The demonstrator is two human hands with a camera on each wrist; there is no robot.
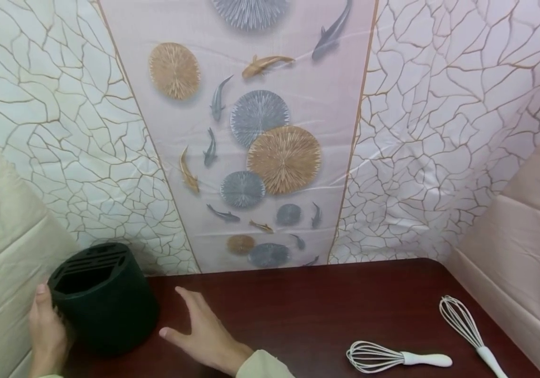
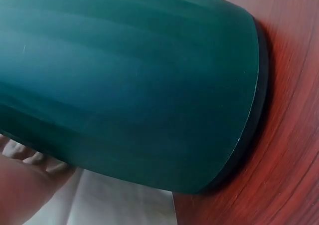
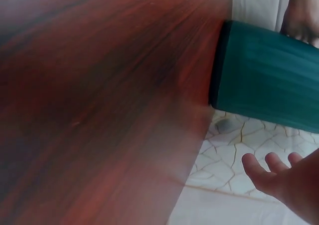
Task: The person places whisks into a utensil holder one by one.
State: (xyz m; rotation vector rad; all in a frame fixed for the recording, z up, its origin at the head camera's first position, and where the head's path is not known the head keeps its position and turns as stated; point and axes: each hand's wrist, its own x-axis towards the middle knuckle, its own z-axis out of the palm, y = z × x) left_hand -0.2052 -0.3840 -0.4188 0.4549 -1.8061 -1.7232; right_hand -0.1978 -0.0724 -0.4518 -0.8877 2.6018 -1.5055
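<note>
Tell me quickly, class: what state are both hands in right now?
Left hand: open, resting against the side of the green holder.
Right hand: open, holding nothing.

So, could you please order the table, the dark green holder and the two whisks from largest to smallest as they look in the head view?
1. Table
2. Dark green holder
3. Left whisk and right whisk: unranked, as they look alike and the frame cuts off the right one's handle.

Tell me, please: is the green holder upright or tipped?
Upright: the green holder stands flat on the table, with its slotted top facing up.
</note>
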